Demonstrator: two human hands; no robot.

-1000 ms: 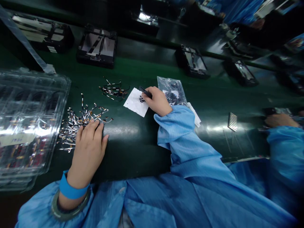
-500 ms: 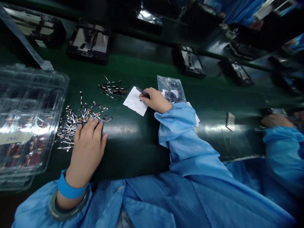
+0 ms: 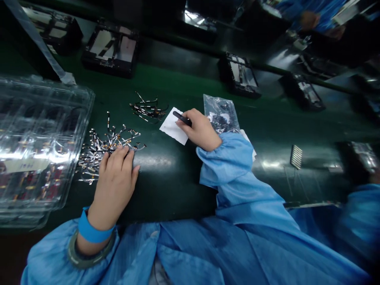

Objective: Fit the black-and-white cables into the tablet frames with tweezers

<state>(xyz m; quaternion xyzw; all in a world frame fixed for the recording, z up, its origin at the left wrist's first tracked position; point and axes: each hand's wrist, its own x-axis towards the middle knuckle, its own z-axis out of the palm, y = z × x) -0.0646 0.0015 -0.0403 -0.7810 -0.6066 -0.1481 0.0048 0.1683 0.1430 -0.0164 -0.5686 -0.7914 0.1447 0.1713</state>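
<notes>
My left hand [image 3: 115, 182] lies palm down with its fingers slightly apart, the fingertips on the near edge of a pile of small flex cables [image 3: 97, 152]. My right hand [image 3: 202, 128] is closed around a dark tweezer-like tool [image 3: 181, 117], whose end is over a small white sheet [image 3: 173, 128]. Behind the sheet's left side is a smaller bunch of dark cables [image 3: 148, 109]. A clear plastic bag [image 3: 221, 114] with dark small parts lies just behind and right of my right hand.
Stacked clear trays [image 3: 44, 142] fill the left side. Black fixtures [image 3: 111, 49] stand along the back, including one at the right [image 3: 242, 75]. A small ribbed metal piece [image 3: 296, 156] lies on the green table [image 3: 172, 186]. A neighbouring person's blue sleeve [image 3: 359, 209] shows at far right.
The whole view has shifted, so most things appear slightly further right. At far right, the neighbouring person's hand has moved toward the edge. Both my hands keep nearly the same places on the table.
</notes>
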